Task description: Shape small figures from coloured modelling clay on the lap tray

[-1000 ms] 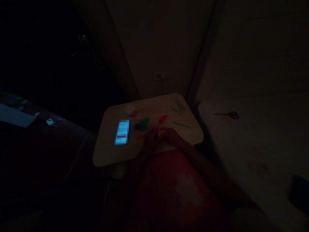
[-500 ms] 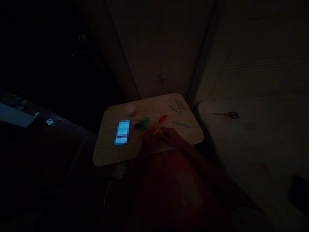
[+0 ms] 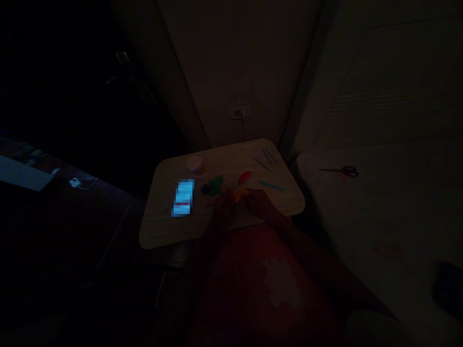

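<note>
In dim light, my left hand (image 3: 223, 206) and my right hand (image 3: 259, 202) meet over the near edge of a small wooden-topped table (image 3: 159, 226). Between them, both sets of fingers are closed on a soft-looking orange piece (image 3: 239, 194), perhaps modelling clay. Just beyond my left hand lie a green leaf-like piece (image 3: 216, 183) and a dark purple lump (image 3: 206, 188). A flat red oval piece (image 3: 244, 177) rests past the orange one. Right of that is a blue flat stick tool (image 3: 270, 185). My fingertips are partly lost in shadow.
A lit phone (image 3: 183, 197), its screen blurred, lies on the table's left. Behind it stands a small pale tub (image 3: 196, 165). Several thin sticks (image 3: 267, 156) lie at the far right corner. Scissors (image 3: 342, 171) rest on a pale surface (image 3: 361, 207) to the right. A wall socket (image 3: 240, 112) holds a plug.
My hands have turned and shifted slightly around the orange piece, which now shows more at its far side, between the fingers. The things on the table have stayed in place.
</note>
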`<state>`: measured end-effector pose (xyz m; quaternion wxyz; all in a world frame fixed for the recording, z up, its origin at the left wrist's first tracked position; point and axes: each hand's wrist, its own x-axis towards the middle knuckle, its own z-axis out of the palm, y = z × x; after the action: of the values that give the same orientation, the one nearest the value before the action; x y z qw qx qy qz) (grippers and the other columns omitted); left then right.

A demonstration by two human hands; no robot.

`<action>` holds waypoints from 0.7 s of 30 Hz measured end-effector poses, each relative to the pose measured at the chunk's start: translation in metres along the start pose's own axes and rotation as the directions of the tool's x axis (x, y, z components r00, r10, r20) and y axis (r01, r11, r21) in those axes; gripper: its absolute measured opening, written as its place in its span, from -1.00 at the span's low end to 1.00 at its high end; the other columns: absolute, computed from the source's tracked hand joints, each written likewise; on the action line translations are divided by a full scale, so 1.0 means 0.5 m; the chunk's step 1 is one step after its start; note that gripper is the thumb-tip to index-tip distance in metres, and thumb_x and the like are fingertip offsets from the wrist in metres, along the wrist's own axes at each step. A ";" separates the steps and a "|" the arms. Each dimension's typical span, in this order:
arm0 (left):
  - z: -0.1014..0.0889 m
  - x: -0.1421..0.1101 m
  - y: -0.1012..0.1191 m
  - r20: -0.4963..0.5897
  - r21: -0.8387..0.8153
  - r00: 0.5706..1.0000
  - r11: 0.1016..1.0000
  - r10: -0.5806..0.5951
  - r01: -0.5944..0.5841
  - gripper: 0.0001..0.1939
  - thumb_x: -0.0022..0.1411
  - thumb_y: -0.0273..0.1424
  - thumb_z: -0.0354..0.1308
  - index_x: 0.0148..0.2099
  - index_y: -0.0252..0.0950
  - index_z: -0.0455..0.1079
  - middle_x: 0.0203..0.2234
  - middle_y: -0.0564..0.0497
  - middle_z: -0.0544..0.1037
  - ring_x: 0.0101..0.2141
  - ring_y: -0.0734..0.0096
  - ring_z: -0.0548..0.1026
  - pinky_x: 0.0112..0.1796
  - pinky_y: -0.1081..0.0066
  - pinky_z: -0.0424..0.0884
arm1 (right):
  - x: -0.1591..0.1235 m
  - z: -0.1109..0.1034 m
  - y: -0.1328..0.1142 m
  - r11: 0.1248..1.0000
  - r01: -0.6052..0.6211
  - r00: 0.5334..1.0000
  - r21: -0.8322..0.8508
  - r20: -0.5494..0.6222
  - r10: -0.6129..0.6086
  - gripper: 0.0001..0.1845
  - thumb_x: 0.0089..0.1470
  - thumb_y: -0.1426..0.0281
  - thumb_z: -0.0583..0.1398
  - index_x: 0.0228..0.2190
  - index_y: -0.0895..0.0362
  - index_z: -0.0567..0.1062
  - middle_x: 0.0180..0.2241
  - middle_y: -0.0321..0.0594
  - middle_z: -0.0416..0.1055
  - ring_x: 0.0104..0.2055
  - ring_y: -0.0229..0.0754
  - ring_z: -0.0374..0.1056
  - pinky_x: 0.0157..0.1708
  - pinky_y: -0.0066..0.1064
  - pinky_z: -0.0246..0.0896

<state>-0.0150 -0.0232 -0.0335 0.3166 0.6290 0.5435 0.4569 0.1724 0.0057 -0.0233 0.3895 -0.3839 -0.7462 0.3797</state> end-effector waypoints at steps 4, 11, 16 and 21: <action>0.003 0.005 0.024 0.053 0.033 0.998 0.999 0.023 -0.025 -0.61 0.33 -0.04 0.12 -0.22 -0.28 0.47 -0.29 -0.06 0.58 -0.19 0.20 0.53 -0.10 0.27 0.47 | -0.005 0.004 0.008 1.000 0.017 0.998 -0.009 0.055 -0.017 -0.60 0.36 0.16 0.03 -0.19 0.14 0.57 -0.23 -0.08 0.57 -0.24 -0.07 0.44 -0.14 -0.27 0.29; 0.012 0.000 0.033 0.069 0.167 0.997 0.985 0.033 -0.044 -0.64 0.25 -0.08 0.21 -0.14 -0.28 0.48 -0.24 -0.08 0.60 -0.13 0.14 0.54 -0.07 0.20 0.47 | -0.011 0.006 0.022 0.996 0.006 0.985 0.092 0.170 -0.022 -0.56 0.37 0.14 0.01 -0.11 0.11 0.59 -0.14 -0.11 0.59 -0.14 -0.06 0.47 -0.08 -0.28 0.31; 0.009 0.002 0.031 0.110 0.222 0.991 0.970 0.071 -0.095 -0.72 0.27 -0.17 0.17 -0.16 -0.28 0.51 -0.23 -0.10 0.63 -0.17 0.15 0.56 -0.02 0.17 0.46 | -0.011 -0.004 -0.003 0.999 0.046 0.982 0.026 0.184 -0.050 -0.43 0.37 0.02 -0.02 -0.12 0.13 0.63 -0.19 -0.12 0.61 -0.19 -0.06 0.48 -0.14 -0.32 0.28; 0.001 -0.001 0.042 0.275 0.204 0.951 0.959 0.138 -0.198 -0.66 0.39 -0.23 0.02 -0.29 -0.29 0.52 -0.40 -0.03 0.62 -0.37 0.28 0.54 -0.18 0.28 0.46 | -0.011 -0.006 -0.021 0.991 -0.035 0.979 -0.126 0.194 0.059 -0.39 0.29 -0.03 0.08 -0.39 0.18 0.66 -0.46 -0.21 0.55 -0.40 -0.18 0.39 -0.37 -0.43 0.13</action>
<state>-0.0062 -0.0282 -0.0149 0.2696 0.7596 0.4908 0.3308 0.1743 -0.0028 -0.0146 0.2805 -0.3850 -0.7936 0.3786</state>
